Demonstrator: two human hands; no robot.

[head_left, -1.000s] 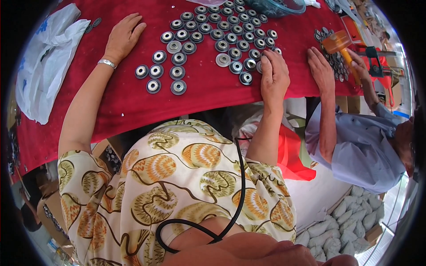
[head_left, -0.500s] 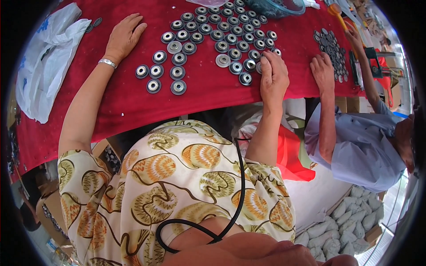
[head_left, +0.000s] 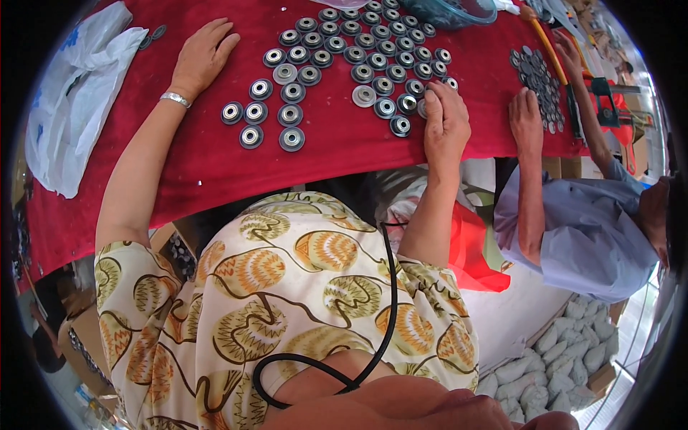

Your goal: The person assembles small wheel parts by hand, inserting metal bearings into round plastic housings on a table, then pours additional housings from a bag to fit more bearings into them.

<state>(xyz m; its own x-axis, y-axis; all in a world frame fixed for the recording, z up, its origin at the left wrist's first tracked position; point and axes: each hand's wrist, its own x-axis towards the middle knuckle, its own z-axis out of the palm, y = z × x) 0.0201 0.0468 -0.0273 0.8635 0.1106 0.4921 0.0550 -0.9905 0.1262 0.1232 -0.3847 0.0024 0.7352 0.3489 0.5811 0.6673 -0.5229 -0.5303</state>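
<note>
Many round metal bearings with dark rims (head_left: pixel 292 93) lie spread over a red cloth (head_left: pixel 179 154). Two of them, such as a paler grey disc (head_left: pixel 364 96), show a duller face. My left hand (head_left: pixel 204 57) rests on the cloth left of the bearings, its fingers extended, thumb apart and nothing in it. At the right edge of the group, my right hand (head_left: pixel 446 118) has its fingers bent down with the thumb alongside. It partly covers a bearing (head_left: pixel 421 109); whatever lies under its fingertips is hidden.
A white plastic bag (head_left: pixel 86 100) lies at the left, near a few dark rings (head_left: pixel 153 36). A blue-tinted bowl (head_left: pixel 459 11) stands at the back. At right, a co-worker's hand (head_left: pixel 527 118) is beside a pile of small dark discs (head_left: pixel 537 82). A yellow rod (head_left: pixel 548 43) lies beyond.
My two hands stay almost where they were, while the whole view shifts slightly. The co-worker's near hand has moved a little, and the yellow rod sits differently.
</note>
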